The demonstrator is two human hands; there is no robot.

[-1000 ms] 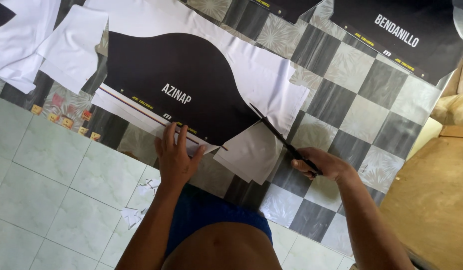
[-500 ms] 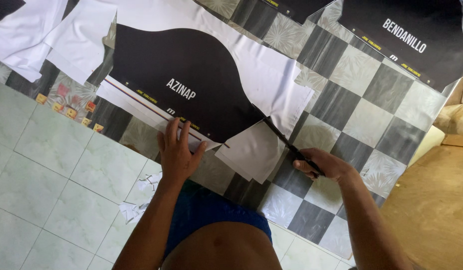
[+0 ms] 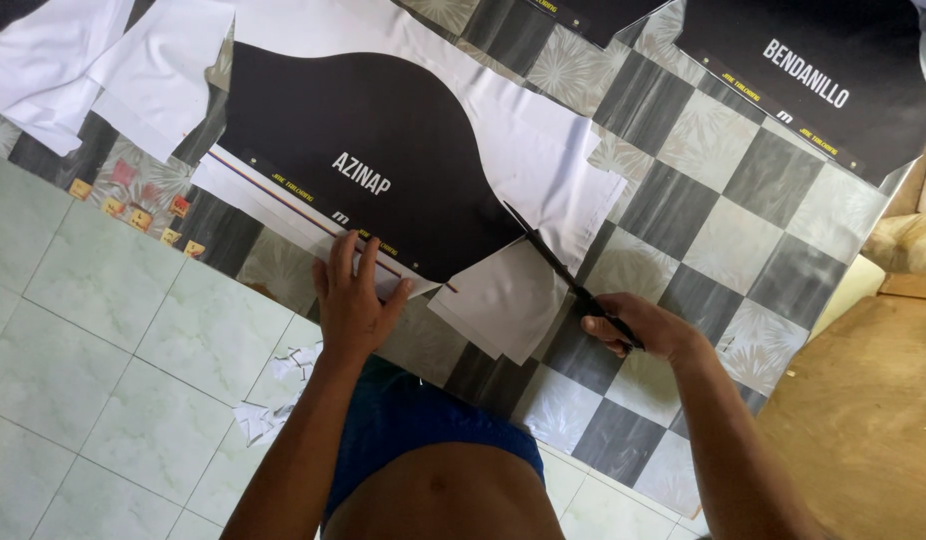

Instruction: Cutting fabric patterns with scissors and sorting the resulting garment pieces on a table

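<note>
We see the left hand point(image 3: 351, 300) pressed flat, fingers spread, on the near edge of the black-and-white printed sheet point(image 3: 383, 150) lying on the checkered floor point(image 3: 743, 200). The right hand point(image 3: 643, 328) has its grip closed around the handles of black scissors point(image 3: 558, 270), whose blades seem to bite into the sheet's right edge, beside a loose white paper flap point(image 3: 503, 305). Small paper scraps point(image 3: 273, 400) lie near left.

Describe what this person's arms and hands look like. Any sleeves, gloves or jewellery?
Both arms are bare with no sleeves showing. The left hand and right hand wear no gloves, and no rings, watch or bracelets can be seen. The only clothing in view is blue shorts.
</note>
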